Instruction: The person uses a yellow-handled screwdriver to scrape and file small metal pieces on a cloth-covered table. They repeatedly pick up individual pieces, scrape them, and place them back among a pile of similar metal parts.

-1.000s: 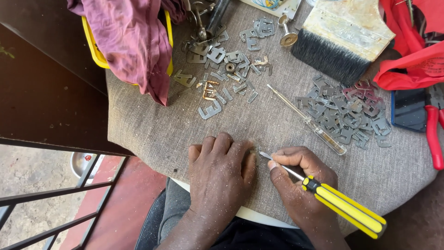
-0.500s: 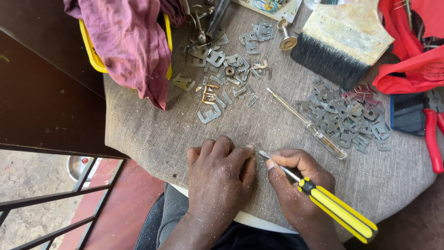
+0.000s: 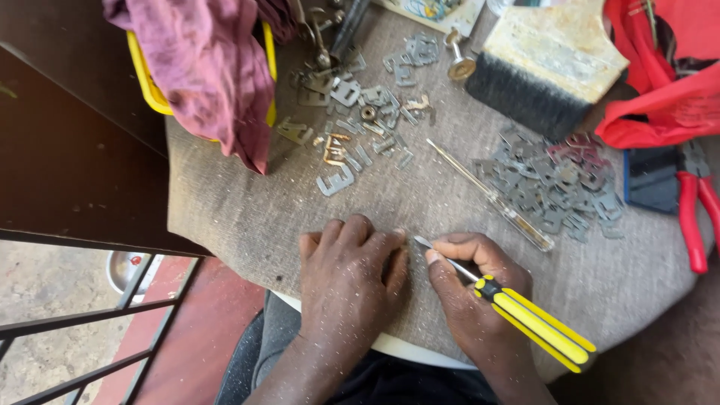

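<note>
My left hand [image 3: 346, 281] lies palm down on the grey cloth-covered round table [image 3: 240, 202], fingers closed together and pressing on something hidden under them. My right hand [image 3: 472, 296] grips a yellow-and-black-handled screwdriver [image 3: 525, 311], its metal tip pointing at the left hand's fingertips. Whatever sits under the left hand cannot be seen.
Small grey metal plates lie in a heap [image 3: 555, 180] at right and are scattered [image 3: 360, 112] at the top. A clear-handled screwdriver [image 3: 487, 193], a wide black-bristled brush [image 3: 547, 67], red-handled pliers [image 3: 694, 206], red cloth [image 3: 667, 82] and a purple rag [image 3: 206, 67] over a yellow tub [image 3: 142, 75] surround them.
Both hands stay in place at the near edge of the table. The view has drifted slightly; the screwdriver tip stays by the left fingertips.
</note>
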